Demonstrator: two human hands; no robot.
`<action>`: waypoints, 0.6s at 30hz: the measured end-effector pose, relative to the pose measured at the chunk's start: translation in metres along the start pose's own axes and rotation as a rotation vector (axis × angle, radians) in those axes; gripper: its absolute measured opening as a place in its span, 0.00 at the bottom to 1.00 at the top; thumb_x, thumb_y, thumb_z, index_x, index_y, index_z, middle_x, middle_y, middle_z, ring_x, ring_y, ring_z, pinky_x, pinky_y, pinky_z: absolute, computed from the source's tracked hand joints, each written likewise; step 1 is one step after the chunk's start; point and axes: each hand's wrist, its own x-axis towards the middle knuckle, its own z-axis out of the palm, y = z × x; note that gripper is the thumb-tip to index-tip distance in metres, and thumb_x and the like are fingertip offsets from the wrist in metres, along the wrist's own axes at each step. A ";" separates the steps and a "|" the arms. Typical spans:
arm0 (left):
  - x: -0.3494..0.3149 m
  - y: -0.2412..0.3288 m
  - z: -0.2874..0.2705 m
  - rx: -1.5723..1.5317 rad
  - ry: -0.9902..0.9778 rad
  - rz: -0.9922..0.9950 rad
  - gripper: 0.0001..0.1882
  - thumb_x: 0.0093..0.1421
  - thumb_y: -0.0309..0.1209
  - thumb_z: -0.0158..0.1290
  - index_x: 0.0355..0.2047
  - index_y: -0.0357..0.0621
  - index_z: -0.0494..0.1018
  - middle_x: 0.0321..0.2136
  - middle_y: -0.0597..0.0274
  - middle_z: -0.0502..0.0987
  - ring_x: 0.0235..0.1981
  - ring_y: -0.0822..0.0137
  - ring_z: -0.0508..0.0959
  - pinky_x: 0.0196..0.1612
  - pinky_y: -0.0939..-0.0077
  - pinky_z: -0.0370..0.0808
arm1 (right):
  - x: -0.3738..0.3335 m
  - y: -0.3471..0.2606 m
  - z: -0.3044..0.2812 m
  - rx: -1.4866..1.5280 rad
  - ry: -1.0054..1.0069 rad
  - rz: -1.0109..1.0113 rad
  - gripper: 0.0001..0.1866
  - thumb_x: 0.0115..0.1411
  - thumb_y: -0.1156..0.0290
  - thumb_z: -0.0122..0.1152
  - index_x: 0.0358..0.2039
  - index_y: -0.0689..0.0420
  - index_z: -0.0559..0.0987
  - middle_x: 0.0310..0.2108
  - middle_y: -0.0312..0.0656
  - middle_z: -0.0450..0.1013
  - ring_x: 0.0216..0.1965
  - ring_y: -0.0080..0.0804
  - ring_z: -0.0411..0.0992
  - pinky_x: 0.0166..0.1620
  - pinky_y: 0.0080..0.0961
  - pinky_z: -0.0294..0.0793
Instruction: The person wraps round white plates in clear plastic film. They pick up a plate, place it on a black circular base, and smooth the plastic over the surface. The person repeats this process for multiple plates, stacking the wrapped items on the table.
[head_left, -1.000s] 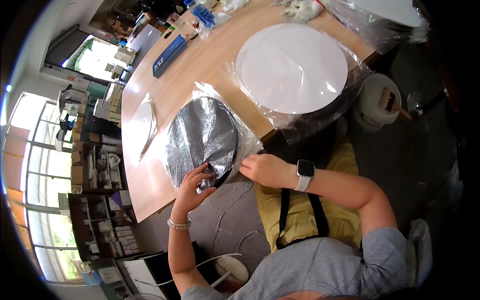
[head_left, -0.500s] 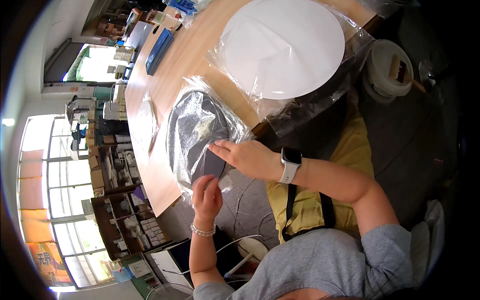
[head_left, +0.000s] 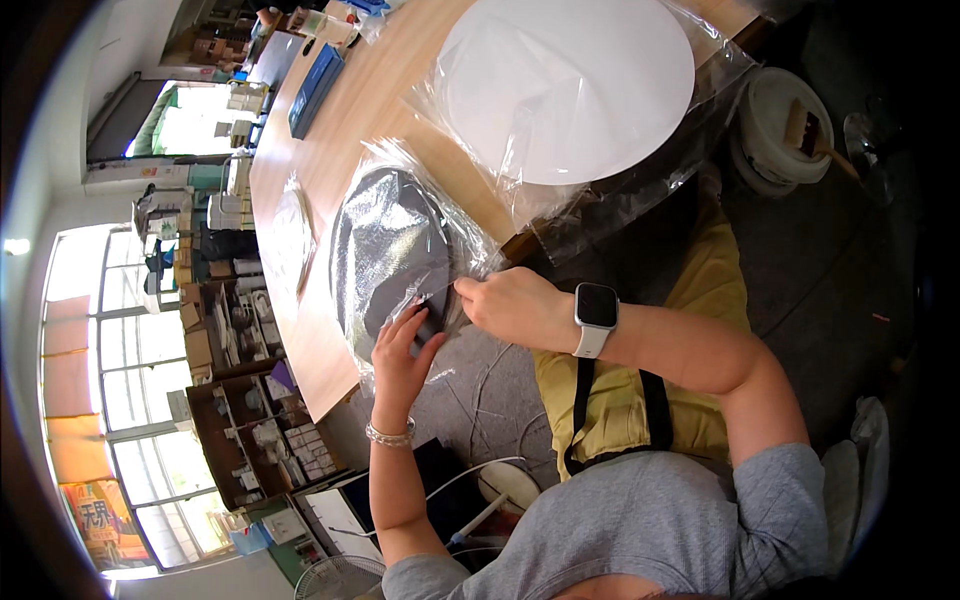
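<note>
A dark round disc, grey and shiny, lies at the table's near edge inside a crinkled transparent plastic bag. My left hand rests on the near end of the bagged disc, its fingers stretched and the thumb apart. On the bag's right side, my right hand is closed, thumb against forefinger, pinching the plastic bag's edge. Farther up the table, a large white disc lies with loose transparent film around it.
The wooden table carries a blue box toward the back and another film-wrapped round item at its left edge. A white bucket with a brush on top stands right of the table. White cables and a fan are below.
My left hand has moved up onto the disc and its fingers have spread. The right hand has drawn back slightly rightward to the bag's edge. The bag lies smoother over the disc.
</note>
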 end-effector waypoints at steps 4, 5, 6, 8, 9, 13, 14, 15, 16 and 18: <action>-0.001 -0.005 0.001 -0.041 0.020 0.005 0.21 0.46 0.31 0.63 0.40 0.38 0.75 0.45 0.54 0.75 0.42 0.54 0.75 0.45 0.66 0.71 | 0.001 0.001 -0.004 0.002 -0.068 0.014 0.05 0.49 0.74 0.54 0.26 0.61 0.75 0.31 0.41 0.69 0.24 0.31 0.76 0.25 0.24 0.76; -0.001 -0.006 0.001 -0.051 0.018 -0.004 0.21 0.45 0.30 0.64 0.41 0.38 0.75 0.44 0.53 0.75 0.42 0.54 0.75 0.44 0.66 0.72 | 0.001 0.001 -0.004 0.019 -0.042 0.020 0.06 0.50 0.74 0.53 0.29 0.61 0.75 0.31 0.41 0.69 0.24 0.31 0.76 0.25 0.24 0.76; -0.001 -0.006 0.001 -0.060 0.018 -0.011 0.22 0.45 0.30 0.64 0.41 0.39 0.75 0.44 0.53 0.75 0.42 0.54 0.75 0.44 0.67 0.72 | 0.000 0.002 -0.002 0.036 -0.015 0.026 0.08 0.50 0.74 0.53 0.32 0.61 0.75 0.32 0.41 0.69 0.25 0.31 0.76 0.26 0.24 0.76; -0.001 -0.005 0.001 -0.081 0.015 -0.040 0.23 0.44 0.30 0.65 0.42 0.39 0.75 0.43 0.54 0.76 0.42 0.55 0.75 0.42 0.69 0.73 | -0.001 0.004 0.001 0.054 0.003 0.031 0.11 0.51 0.74 0.52 0.36 0.61 0.75 0.32 0.40 0.69 0.26 0.31 0.76 0.26 0.23 0.76; -0.001 -0.005 0.000 -0.090 0.013 -0.056 0.23 0.44 0.30 0.65 0.42 0.39 0.75 0.43 0.54 0.76 0.42 0.56 0.75 0.41 0.70 0.74 | 0.000 0.005 0.002 0.057 -0.006 0.029 0.12 0.52 0.74 0.52 0.38 0.61 0.75 0.33 0.40 0.69 0.27 0.30 0.76 0.27 0.23 0.76; 0.001 -0.001 -0.002 -0.142 -0.006 -0.127 0.22 0.45 0.31 0.64 0.42 0.40 0.75 0.43 0.54 0.76 0.42 0.60 0.75 0.37 0.73 0.76 | 0.000 0.007 0.000 0.072 -0.039 0.032 0.13 0.53 0.75 0.51 0.40 0.62 0.75 0.34 0.40 0.70 0.28 0.31 0.76 0.28 0.23 0.77; 0.001 -0.001 -0.002 -0.149 -0.004 -0.125 0.21 0.46 0.30 0.64 0.42 0.40 0.75 0.43 0.54 0.76 0.43 0.60 0.75 0.37 0.73 0.76 | 0.000 0.007 0.001 0.072 -0.044 0.030 0.13 0.53 0.75 0.51 0.40 0.62 0.75 0.35 0.40 0.70 0.28 0.31 0.76 0.28 0.24 0.77; 0.000 -0.002 -0.002 -0.155 -0.002 -0.122 0.20 0.47 0.30 0.63 0.42 0.40 0.76 0.43 0.54 0.75 0.43 0.61 0.75 0.37 0.74 0.76 | 0.001 0.007 0.001 0.072 -0.048 0.027 0.13 0.53 0.75 0.50 0.39 0.62 0.75 0.35 0.41 0.70 0.28 0.31 0.76 0.28 0.24 0.77; 0.000 -0.003 -0.002 -0.175 0.003 -0.131 0.19 0.48 0.30 0.62 0.41 0.40 0.76 0.43 0.54 0.76 0.43 0.61 0.75 0.37 0.74 0.76 | 0.001 0.008 0.002 0.072 -0.052 0.023 0.12 0.53 0.75 0.50 0.39 0.62 0.75 0.35 0.41 0.70 0.28 0.32 0.76 0.28 0.25 0.77; -0.001 -0.005 0.000 -0.216 0.015 -0.152 0.17 0.50 0.30 0.61 0.41 0.40 0.76 0.42 0.53 0.76 0.43 0.60 0.75 0.37 0.73 0.76 | 0.000 0.010 0.002 0.101 -0.037 0.005 0.12 0.53 0.75 0.50 0.38 0.62 0.74 0.35 0.42 0.70 0.28 0.33 0.76 0.28 0.25 0.77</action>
